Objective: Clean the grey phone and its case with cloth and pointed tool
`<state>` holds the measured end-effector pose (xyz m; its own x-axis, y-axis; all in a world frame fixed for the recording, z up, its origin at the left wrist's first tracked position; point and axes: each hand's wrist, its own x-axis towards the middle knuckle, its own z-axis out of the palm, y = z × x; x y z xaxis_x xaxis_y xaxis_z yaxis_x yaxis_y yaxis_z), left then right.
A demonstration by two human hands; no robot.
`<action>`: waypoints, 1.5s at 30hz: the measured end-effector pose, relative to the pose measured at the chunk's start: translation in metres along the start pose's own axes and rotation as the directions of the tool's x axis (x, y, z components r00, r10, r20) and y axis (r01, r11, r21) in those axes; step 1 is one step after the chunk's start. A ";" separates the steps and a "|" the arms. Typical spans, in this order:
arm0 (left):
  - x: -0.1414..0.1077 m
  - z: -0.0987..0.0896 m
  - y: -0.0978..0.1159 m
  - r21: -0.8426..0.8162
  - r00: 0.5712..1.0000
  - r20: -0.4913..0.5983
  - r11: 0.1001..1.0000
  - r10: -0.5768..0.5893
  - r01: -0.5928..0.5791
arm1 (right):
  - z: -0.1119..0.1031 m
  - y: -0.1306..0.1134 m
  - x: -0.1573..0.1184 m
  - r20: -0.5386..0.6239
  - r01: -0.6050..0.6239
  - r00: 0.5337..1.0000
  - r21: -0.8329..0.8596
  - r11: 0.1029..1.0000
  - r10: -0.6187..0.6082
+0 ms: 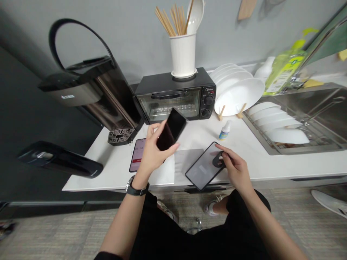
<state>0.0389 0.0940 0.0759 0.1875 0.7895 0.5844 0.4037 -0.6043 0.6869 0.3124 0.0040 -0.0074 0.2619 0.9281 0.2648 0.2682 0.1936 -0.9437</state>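
Note:
My left hand [154, 151], a watch on its wrist, is closed around the edges of a dark phone [172, 129] held tilted above the counter. Beneath that wrist, a second phone [137, 156] with a lit pink screen lies flat and partly hidden. My right hand [237, 168] pinches a black round grip [218, 159] on a grey, black-rimmed phone case [201, 169] at the counter's front edge. Whether a phone sits inside the case, I cannot tell. Behind it stands a small white bottle [225, 130] with a blue label.
A toaster oven [173, 103] stands at the back, bearing a white cup [183, 54] of chopsticks. Left are a water dispenser [100, 97] and a dark upright bottle-like thing [67, 164]. Right are racked plates [241, 95], a sink [282, 150] with bowls [287, 135], and a soap bottle [284, 68].

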 end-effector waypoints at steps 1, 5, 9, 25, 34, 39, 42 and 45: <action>0.012 0.005 -0.008 0.089 0.992 0.126 0.995 0.023 -0.034 | -0.003 0.003 0.003 0.016 0.002 1.000 -0.024 1.000 -0.002; 0.042 0.045 -0.049 0.174 0.908 0.416 0.976 0.048 -0.132 | -0.008 0.010 0.010 0.023 -0.007 1.000 -0.079 0.997 0.009; 0.051 0.082 -0.085 0.196 0.853 0.522 0.969 0.025 -0.148 | -0.008 0.012 0.012 0.028 -0.015 0.999 -0.075 0.997 0.017; -0.053 0.045 0.029 0.205 0.832 0.552 0.975 -0.049 -0.079 | 0.005 -0.002 0.005 -0.052 -0.093 0.993 0.154 0.984 0.102; -0.114 0.010 0.015 0.403 0.918 0.353 0.915 -0.180 0.025 | 0.036 -0.015 -0.003 0.009 -0.018 1.000 -0.042 0.999 0.018; -0.122 -0.011 0.013 0.436 0.935 0.335 0.899 -0.119 -0.041 | 0.029 0.007 0.008 0.199 0.314 0.949 -0.602 0.734 -0.243; -0.124 -0.016 0.012 0.439 0.946 0.316 0.895 -0.074 -0.076 | 0.028 0.008 0.009 0.306 0.404 0.913 -0.581 0.707 -0.270; -0.125 -0.018 0.009 0.422 0.950 0.305 0.904 -0.072 -0.067 | 0.016 0.004 0.005 0.305 0.310 0.936 -0.473 0.825 -0.177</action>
<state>0.0028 -0.0123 0.0165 0.4220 0.8260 0.3737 0.7302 -0.5540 0.4000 0.2996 0.0146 -0.0130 -0.0851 0.9312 0.3545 0.7410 0.2970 -0.6022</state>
